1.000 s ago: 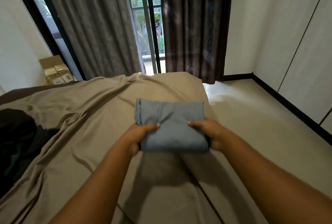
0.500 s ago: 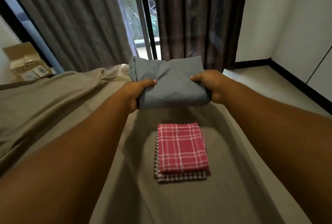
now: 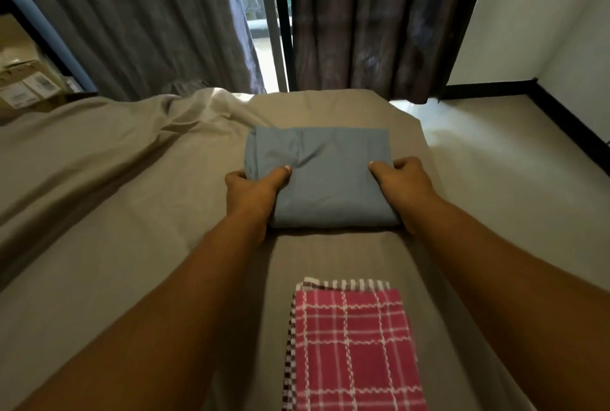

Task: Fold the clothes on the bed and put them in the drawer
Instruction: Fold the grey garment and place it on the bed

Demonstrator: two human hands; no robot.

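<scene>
Only writing in view: white stickers [image 3: 37, 84] on the cardboard box [image 3: 23, 80] at far left, one with what looks like a barcode, but the print is too small and blurred to read. No brand or logo shows on any of the clothes.

Both arms reach straight forward from the bottom corners, forearms bare. The left hand [image 3: 252, 191] grips the left side of the folded blue garment [image 3: 325, 173], with the thumb lying flat on top and pointing inward and the fingers curled under the edge, out of sight. The right hand [image 3: 407, 184] mirrors it on the right side: thumb on top, knuckles bent, fingers wrapped under. So both hands are closed around the blue garment.

The blue garment is a thick rectangular fold, down at the bed [image 3: 115, 199] near its far right corner. A dark shadow runs under its near edge, and I cannot tell whether its full weight rests on the sheet.

Nearer the camera, between the forearms, a folded red plaid cloth [image 3: 355, 348] lies stacked on a dark-and-white checked cloth [image 3: 346, 284], whose edges peek out at the top and left. This stack is well apart from the blue garment.

The beige bed sheet is wrinkled at the left. Behind it are a grey curtain [image 3: 148, 24] and a dark brown curtain [image 3: 373, 24], with a window gap [image 3: 260, 14] between them. A pale floor [image 3: 495, 153] is at the right.
</scene>
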